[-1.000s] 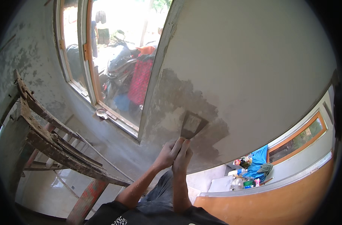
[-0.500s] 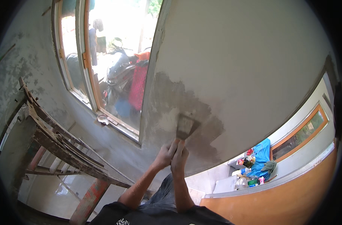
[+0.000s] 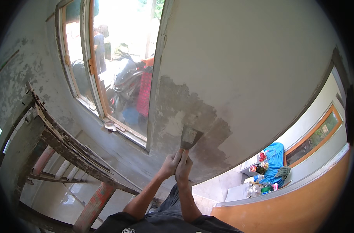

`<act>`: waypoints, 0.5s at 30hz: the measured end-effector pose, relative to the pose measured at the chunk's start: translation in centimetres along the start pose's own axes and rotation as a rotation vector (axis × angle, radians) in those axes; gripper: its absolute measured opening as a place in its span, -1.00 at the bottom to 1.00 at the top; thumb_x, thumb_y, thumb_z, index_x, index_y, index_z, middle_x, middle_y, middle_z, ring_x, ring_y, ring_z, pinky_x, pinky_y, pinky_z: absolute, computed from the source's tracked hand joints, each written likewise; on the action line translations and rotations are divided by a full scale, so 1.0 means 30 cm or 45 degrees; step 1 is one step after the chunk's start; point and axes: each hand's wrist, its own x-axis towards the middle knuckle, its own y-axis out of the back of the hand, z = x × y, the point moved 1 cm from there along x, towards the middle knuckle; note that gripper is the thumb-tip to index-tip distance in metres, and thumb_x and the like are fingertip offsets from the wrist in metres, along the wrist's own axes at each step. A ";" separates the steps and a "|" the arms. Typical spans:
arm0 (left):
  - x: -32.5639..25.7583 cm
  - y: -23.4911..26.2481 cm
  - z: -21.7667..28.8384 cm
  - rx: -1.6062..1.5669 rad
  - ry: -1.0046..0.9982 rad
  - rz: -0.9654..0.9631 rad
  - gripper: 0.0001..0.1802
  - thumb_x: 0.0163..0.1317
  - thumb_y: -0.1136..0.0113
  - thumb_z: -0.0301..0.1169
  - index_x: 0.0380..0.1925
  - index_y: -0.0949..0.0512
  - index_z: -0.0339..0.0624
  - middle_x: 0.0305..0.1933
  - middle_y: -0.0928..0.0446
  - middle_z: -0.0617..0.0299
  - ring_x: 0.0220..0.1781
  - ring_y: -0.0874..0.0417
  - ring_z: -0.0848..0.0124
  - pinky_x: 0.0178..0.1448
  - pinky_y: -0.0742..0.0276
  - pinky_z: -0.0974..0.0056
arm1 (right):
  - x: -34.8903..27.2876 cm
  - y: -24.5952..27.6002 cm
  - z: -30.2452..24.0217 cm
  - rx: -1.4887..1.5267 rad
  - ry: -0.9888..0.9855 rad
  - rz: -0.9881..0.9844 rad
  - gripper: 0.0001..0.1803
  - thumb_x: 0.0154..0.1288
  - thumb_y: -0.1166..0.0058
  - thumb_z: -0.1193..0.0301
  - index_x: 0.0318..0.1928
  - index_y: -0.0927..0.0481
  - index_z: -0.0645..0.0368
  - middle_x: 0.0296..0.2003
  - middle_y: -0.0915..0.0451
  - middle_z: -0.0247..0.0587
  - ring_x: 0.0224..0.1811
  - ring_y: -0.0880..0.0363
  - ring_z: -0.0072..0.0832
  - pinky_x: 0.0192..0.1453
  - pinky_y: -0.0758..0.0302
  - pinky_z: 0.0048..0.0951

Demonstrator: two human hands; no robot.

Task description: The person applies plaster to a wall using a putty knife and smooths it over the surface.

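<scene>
Both my hands are raised together on the handle of a putty knife (image 3: 190, 138). My left hand (image 3: 170, 164) and my right hand (image 3: 183, 167) press side by side around the handle. The flat metal blade lies against the grey wall (image 3: 239, 70), inside a darker wet patch (image 3: 188, 112) of plaster. The patch spreads from the window edge to the right of the blade.
A worn wooden scaffold (image 3: 56, 143) with red legs stands at lower left. A window (image 3: 115, 70) on the left shows a motorbike and a person outside. A blue cloth and bottles (image 3: 268, 171) lie low on the right, by an orange wall (image 3: 293, 209).
The hands and putty knife stay on the wet patch, shifted slightly lower on the wall. My head has turned a little, so the window sits more to the right.
</scene>
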 end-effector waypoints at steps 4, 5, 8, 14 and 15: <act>-0.005 -0.006 0.006 -0.072 0.021 0.015 -0.39 0.35 0.19 0.03 -0.44 -0.52 -0.36 -0.51 -0.45 0.32 -0.40 -0.41 0.57 -0.36 -0.37 0.41 | -0.001 -0.002 0.000 0.020 -0.035 0.005 -0.44 0.43 0.27 0.12 -0.45 -0.47 0.42 -0.65 -0.42 -0.24 -0.55 -0.28 -0.60 -0.49 -0.27 -0.42; 0.002 -0.002 0.019 -0.073 0.018 0.014 -0.39 0.35 0.19 0.03 -0.44 -0.52 -0.36 -0.51 -0.45 0.32 -0.40 -0.41 0.57 -0.36 -0.37 0.41 | 0.004 -0.008 -0.013 0.026 -0.019 -0.008 -0.45 0.43 0.27 0.13 -0.44 -0.47 0.42 -0.65 -0.42 -0.24 -0.55 -0.28 -0.60 -0.49 -0.27 -0.42; 0.019 0.013 0.053 -0.032 0.048 0.010 -0.39 0.35 0.19 0.04 -0.41 -0.54 -0.36 -0.50 -0.46 0.31 -0.38 -0.42 0.58 -0.35 -0.38 0.40 | 0.029 -0.014 -0.078 0.015 0.007 -0.040 -0.46 0.43 0.25 0.14 -0.44 -0.47 0.42 -0.65 -0.42 -0.24 -0.55 -0.28 -0.60 -0.49 -0.27 -0.43; -0.019 -0.001 -0.079 -0.048 0.089 0.041 -0.42 0.36 0.17 0.01 -0.40 -0.54 -0.37 -0.48 -0.47 0.31 -0.37 -0.40 0.58 -0.31 -0.39 0.42 | -0.021 0.015 0.036 -0.007 -0.081 -0.009 -0.46 0.42 0.23 0.13 -0.47 -0.46 0.41 -0.67 -0.40 -0.22 -0.56 -0.26 -0.59 -0.50 -0.27 -0.39; -0.013 0.012 -0.086 -0.063 0.086 0.031 -0.42 0.36 0.17 0.01 -0.40 -0.54 -0.37 -0.48 -0.47 0.31 -0.37 -0.40 0.58 -0.31 -0.39 0.42 | -0.027 0.013 0.057 -0.051 -0.061 -0.008 -0.46 0.41 0.23 0.13 -0.47 -0.46 0.41 -0.68 -0.40 -0.21 -0.57 -0.25 -0.58 -0.51 -0.26 -0.38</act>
